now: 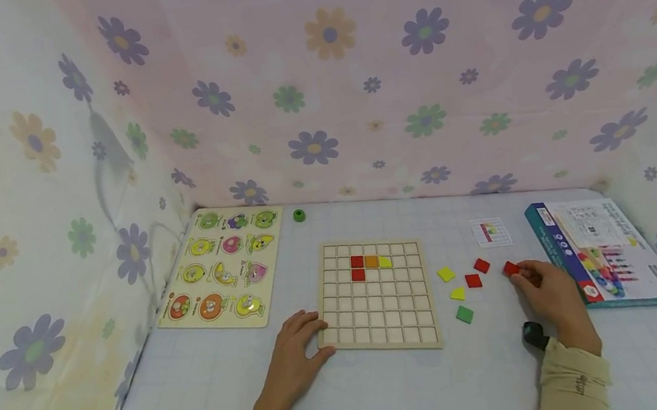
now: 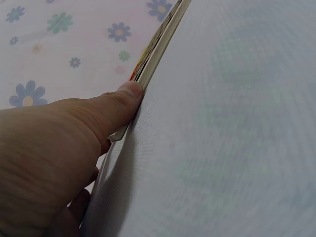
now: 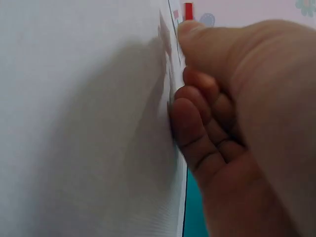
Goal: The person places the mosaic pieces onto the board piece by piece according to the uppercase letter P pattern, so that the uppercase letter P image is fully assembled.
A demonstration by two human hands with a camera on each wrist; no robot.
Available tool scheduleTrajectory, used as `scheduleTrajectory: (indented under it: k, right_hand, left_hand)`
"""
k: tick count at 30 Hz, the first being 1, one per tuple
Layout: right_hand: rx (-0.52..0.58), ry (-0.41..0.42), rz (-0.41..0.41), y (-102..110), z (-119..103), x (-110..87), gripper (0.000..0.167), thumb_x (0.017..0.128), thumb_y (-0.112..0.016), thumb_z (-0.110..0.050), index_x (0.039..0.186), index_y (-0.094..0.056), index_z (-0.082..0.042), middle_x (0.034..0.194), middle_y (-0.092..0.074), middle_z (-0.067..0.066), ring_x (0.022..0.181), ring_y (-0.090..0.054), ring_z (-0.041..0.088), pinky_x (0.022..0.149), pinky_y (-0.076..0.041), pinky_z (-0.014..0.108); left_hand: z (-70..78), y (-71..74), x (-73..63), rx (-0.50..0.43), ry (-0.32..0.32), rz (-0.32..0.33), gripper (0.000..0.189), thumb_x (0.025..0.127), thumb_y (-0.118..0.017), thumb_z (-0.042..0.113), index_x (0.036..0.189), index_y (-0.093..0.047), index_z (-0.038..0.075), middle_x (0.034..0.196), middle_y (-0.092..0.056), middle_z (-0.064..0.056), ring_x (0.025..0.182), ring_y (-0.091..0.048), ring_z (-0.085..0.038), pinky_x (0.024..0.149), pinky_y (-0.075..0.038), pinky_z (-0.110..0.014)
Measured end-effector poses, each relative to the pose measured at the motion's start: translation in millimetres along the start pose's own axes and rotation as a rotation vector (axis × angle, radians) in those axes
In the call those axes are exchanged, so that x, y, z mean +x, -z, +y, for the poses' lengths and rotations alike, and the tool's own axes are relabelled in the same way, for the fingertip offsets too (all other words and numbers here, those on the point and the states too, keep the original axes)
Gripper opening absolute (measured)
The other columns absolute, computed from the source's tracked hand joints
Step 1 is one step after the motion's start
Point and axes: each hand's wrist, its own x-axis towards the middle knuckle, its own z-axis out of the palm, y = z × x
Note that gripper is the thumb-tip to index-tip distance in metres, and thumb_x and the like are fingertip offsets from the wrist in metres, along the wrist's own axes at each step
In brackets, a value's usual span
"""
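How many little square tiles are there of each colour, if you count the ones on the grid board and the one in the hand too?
Red tiles: 5, one pinched in the right hand
Yellow tiles: 3
Orange tile: 1
Green tile: 1
Total: 10

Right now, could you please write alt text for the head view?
A person's right hand pinches a red tile near five loose tiles; the left hand holds a corner of a wooden grid board. Four tiles sit in it; a fruit-picture board lies left.
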Motion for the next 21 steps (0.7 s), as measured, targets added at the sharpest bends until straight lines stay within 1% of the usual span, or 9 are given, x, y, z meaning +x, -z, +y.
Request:
scheduleTrajectory:
  k: [4,9,15,21]
  right_hand:
    - [0.033,0.034,0.021,-1,-6,-3.1,0.060,0.104,-0.056,-0.045,0.147,-0.048,-0.004,0.125,-0.056,0.021,0.110,-0.049,0.037,0.090,-0.051,0.047]
    - [0.040,0.101,0.042,-4,-17,-6.7,0.054,0.103,-0.060,-0.039,0.144,-0.052,-0.005,0.125,-0.057,0.022,0.109,-0.051,0.036,0.091,-0.052,0.048]
    - [0.033,0.148,0.047,-12,-30,-8.7,0.052,0.102,-0.062,-0.037,0.144,-0.053,-0.008,0.124,-0.057,0.020,0.110,-0.052,0.035,0.091,-0.054,0.047]
    - [0.009,0.234,0.062,-20,-45,-10.7,0.047,0.102,-0.063,-0.034,0.140,-0.056,-0.006,0.121,-0.059,0.018,0.107,-0.054,0.033,0.088,-0.055,0.042]
  left_hand:
    - [0.9,0.7,0.1,0.002,0.004,-0.006,0.041,0.084,-0.084,0.034,0.121,-0.070,0.025,0.144,-0.060,0.004,0.147,-0.041,-0.025,0.123,-0.036,-0.051]
    - [0.7,0.9,0.5,-0.009,0.006,-0.003,0.041,0.084,-0.084,0.034,0.121,-0.070,0.025,0.144,-0.059,0.004,0.148,-0.041,-0.024,0.124,-0.035,-0.050]
    - [0.9,0.6,0.6,-0.017,0.002,-0.002,0.041,0.083,-0.085,0.034,0.121,-0.071,0.024,0.144,-0.060,0.003,0.147,-0.041,-0.025,0.124,-0.035,-0.050]
    - [0.4,0.6,-0.1,-0.013,0.001,0.000,0.041,0.083,-0.085,0.034,0.120,-0.071,0.025,0.143,-0.060,0.004,0.147,-0.042,-0.024,0.123,-0.036,-0.050]
